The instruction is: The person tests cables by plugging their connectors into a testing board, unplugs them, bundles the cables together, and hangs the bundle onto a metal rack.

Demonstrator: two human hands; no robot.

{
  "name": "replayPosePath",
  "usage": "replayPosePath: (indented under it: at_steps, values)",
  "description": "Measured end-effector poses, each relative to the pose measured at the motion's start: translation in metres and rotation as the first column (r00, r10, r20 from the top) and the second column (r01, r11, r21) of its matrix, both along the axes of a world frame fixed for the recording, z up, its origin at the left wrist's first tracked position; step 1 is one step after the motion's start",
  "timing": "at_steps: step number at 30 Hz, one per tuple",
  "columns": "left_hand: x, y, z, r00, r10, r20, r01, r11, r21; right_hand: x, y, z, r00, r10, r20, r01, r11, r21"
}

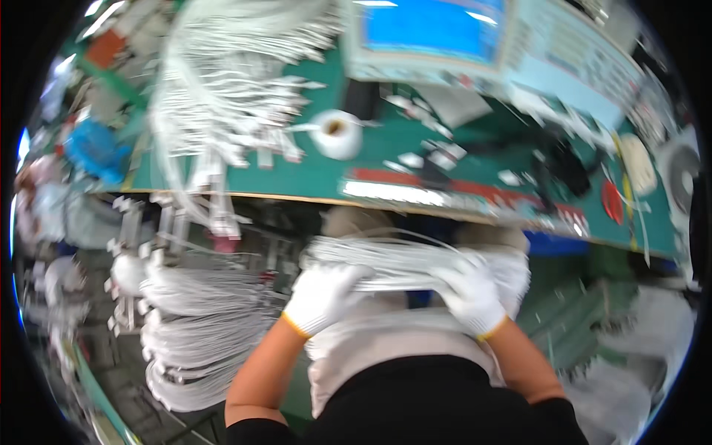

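White tape roll [336, 133] on green bench [311, 174]; blue-screened machine [430, 33] behind; cable bundles, seemingly, hanging left [193, 334]

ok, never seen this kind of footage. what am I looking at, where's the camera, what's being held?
There is no machine here. One picture comes from a fisheye camera worn on a person's head, looking down, so straight edges curve. The forearms enter from the bottom. Both hands wear white gloves: the left hand and right hand each grip a bundle of white cables held across the lap, fingers closed around it. Ahead is a green workbench with a roll of white tape, more white cables piled on it and a machine with a blue screen. More cables hang in loops on the person's left. The picture is blurred, so small parts are unclear.
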State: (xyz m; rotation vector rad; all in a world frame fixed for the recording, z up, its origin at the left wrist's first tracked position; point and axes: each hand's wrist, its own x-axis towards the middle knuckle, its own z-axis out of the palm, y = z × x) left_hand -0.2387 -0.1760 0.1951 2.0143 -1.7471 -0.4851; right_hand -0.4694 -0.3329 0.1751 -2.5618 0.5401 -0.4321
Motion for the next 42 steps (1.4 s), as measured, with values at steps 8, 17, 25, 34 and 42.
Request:
replayPosePath:
  at_steps: [8, 17, 25, 34, 42]
  values:
    - [0.063, 0.023, 0.004, 0.912, 0.273, 0.305, -0.203, 0.949, -0.242, -0.008, 0.001, -0.02, 0.987, -0.079, 0.14, 0.086, 0.995, -0.043]
    - [0.062, 0.041, -0.059, 0.888, 0.329, 0.322, -0.381, 0.918, 0.111, -0.018, -0.003, 0.002, 0.984, -0.154, 0.089, 0.151, 0.987, 0.047]
    - [0.051, 0.032, 0.009, 0.885, 0.428, 0.184, -0.315, 0.841, -0.44, -0.037, 0.002, 0.024, 0.961, -0.228, 0.158, 0.21, 0.97, 0.124]
    - [0.019, 0.031, -0.019, 0.937, 0.348, -0.025, -0.348, 0.924, -0.157, -0.028, 0.005, -0.011, 0.984, -0.158, -0.087, 0.161, 0.986, 0.03]
    - [-0.078, -0.017, -0.053, -0.173, 0.428, -0.887, 0.109, 0.904, 0.414, -0.013, 0.02, 0.031, 0.993, -0.061, 0.105, 0.043, 0.986, 0.163]
